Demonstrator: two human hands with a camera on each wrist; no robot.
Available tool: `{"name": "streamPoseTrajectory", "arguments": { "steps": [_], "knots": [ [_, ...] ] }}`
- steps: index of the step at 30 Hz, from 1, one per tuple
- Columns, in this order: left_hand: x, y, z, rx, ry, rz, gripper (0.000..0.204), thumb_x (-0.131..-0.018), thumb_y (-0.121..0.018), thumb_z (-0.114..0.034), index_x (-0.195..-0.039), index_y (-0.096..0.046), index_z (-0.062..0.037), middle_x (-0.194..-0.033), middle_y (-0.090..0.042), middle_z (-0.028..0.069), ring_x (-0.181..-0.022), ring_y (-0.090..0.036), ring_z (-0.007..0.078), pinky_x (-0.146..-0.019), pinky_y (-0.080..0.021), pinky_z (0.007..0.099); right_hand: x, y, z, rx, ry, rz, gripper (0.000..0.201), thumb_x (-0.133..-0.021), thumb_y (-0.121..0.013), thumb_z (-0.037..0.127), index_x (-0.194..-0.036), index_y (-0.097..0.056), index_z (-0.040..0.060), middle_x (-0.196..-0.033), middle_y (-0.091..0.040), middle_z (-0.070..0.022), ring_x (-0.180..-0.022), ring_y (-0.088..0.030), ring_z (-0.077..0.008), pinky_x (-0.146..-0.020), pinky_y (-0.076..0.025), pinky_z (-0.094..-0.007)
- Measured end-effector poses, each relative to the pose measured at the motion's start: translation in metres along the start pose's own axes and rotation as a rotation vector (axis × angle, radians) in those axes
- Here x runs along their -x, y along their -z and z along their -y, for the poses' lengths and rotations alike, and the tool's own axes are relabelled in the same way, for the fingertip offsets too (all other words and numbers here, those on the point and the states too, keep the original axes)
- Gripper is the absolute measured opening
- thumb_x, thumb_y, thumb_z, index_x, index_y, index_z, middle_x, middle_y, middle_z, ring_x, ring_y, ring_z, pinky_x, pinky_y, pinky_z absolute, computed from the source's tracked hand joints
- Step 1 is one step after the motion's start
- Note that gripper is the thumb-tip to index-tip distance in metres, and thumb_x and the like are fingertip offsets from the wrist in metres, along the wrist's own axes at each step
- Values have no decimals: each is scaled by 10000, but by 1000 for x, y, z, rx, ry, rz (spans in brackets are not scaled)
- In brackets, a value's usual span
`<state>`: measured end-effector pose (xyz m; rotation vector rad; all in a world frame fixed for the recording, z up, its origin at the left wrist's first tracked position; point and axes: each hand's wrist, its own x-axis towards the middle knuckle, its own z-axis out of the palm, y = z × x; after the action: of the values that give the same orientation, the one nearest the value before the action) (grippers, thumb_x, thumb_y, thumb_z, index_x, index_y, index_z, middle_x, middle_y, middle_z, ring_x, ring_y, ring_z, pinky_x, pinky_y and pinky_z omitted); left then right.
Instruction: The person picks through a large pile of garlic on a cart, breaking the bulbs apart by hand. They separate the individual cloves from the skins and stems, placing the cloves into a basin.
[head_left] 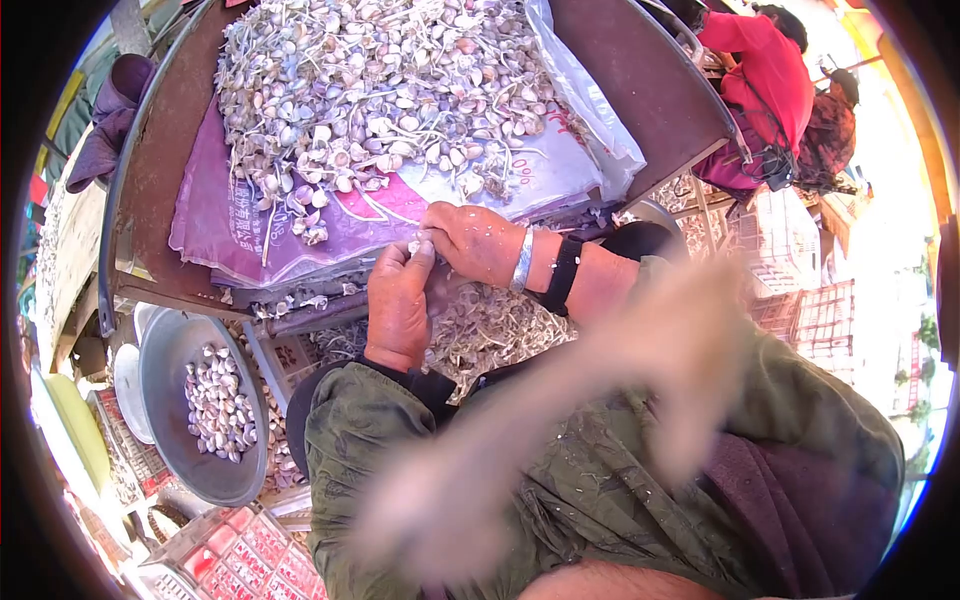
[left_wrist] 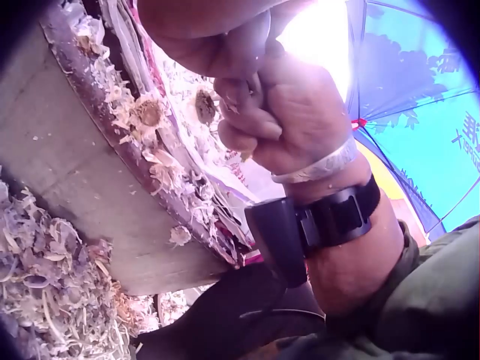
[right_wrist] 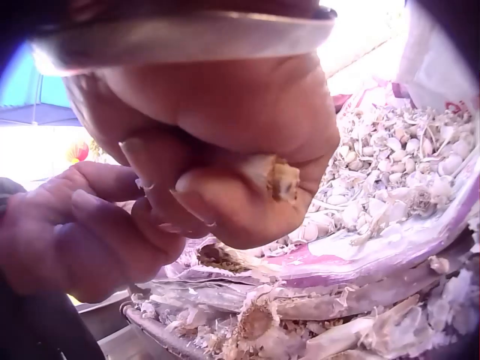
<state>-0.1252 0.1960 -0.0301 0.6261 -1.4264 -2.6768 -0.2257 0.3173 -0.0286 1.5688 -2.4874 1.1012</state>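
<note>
In the head view my left hand (head_left: 393,305) and right hand (head_left: 478,243) meet at the near edge of a heap of garlic (head_left: 390,90). A small pale garlic piece (head_left: 414,246) shows at the left thumb and index fingertips, which pinch it. From the right wrist view, the right hand's curled fingers hold a garlic stub (right_wrist: 283,180) with a rough brownish end. The left fingers (right_wrist: 112,225) touch the right fingertips there. Under the heap lies a purple and white printed sack (head_left: 215,215), on a brown metal barrow-like tray (head_left: 160,180).
Left of the legs stands a grey basin (head_left: 160,440) of garlic cloves. A red and white crate (head_left: 235,555) is below it. Dry garlic waste (head_left: 490,325) lies under the tray edge. Another person (head_left: 765,85) is at right. A blurred pale shape (head_left: 540,420) crosses the lap.
</note>
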Motion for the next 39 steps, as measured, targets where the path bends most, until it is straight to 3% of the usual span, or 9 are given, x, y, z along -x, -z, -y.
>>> {"name": "streamPoseTrajectory", "arguments": {
  "steps": [3, 12, 16, 17, 20, 23, 27, 30, 39],
  "knots": [
    [-2, 8, -5, -101, -18, 12, 109, -937, -598, -164, -941, -561, -61, -717, -585, 12, -510, -459, 71, -428, -337, 212, 2, -13, -4, -184, -107, -125, 199, -900, -524, 189, -962, -598, 15, -795, -640, -202, -784, -651, -348, -656, -504, -415],
    [-6, 20, -12, 427, 25, 292, 100, -914, -564, -107, -992, -551, -46, -842, -602, 101, -547, -486, 118, -430, -365, 230, -8, 23, 25, -615, -737, 292, 264, -895, -566, 230, -994, -605, -12, -742, -635, -122, -570, -639, -198, -578, -503, -346],
    [-2, 20, -16, 495, 33, 259, 127, -906, -528, -98, -1014, -549, -35, -862, -601, 127, -581, -529, 154, -436, -393, 246, 3, 40, 14, -376, -491, 564, 320, -904, -569, 268, -1080, -625, 7, -795, -671, -149, -623, -672, -241, -627, -520, -356],
    [-1, 19, -16, 490, 31, 215, 135, -901, -523, -96, -1018, -548, -32, -852, -601, 128, -587, -539, 161, -437, -398, 249, 9, 44, -4, -166, -76, 630, 331, -894, -575, 298, -1127, -652, 75, -906, -691, -146, -808, -683, -294, -733, -520, -384],
    [-8, 25, -13, 465, 83, 206, 157, -885, -537, -95, -1022, -552, -21, -851, -602, 143, -588, -555, 173, -439, -405, 246, -7, 79, 14, 272, -123, 820, 311, -863, -617, 208, -1146, -644, 81, -924, -695, -139, -833, -679, -270, -765, -511, -418],
    [-14, 27, -8, 437, 104, 208, 199, -865, -545, -94, -1040, -581, -6, -767, -604, 109, -538, -530, 137, -430, -378, 230, -26, 89, -12, 115, -396, 649, 362, -834, -630, 263, -1171, -647, 133, -949, -694, -151, -842, -677, -312, -764, -515, -434],
    [-5, 12, -27, -253, 263, 213, 282, -859, -570, -126, -1103, -646, -8, -592, -545, 3, -430, -435, 51, -384, -284, 195, -55, 98, -34, 310, -687, 586, 343, -844, -615, 301, -1139, -657, 132, -982, -688, -167, -848, -665, -351, -764, -525, -434],
    [-4, 12, -23, -314, 325, 282, 285, -854, -576, -127, -1102, -654, -10, -600, -549, 4, -436, -438, 53, -382, -283, 200, -61, 90, -64, 635, -342, 438, 314, -858, -604, 285, -1122, -661, 124, -970, -690, -171, -839, -670, -346, -756, -532, -429],
    [-15, 21, -24, -107, 347, 207, 196, -850, -551, -97, -972, -646, 25, -746, -633, 63, -595, -586, 123, -513, -445, 238, -83, 45, -123, 776, -205, 495, 204, -807, -562, 127, -931, -703, 47, -898, -699, -164, -883, -680, -329, -761, -541, -417]
  ]
}}
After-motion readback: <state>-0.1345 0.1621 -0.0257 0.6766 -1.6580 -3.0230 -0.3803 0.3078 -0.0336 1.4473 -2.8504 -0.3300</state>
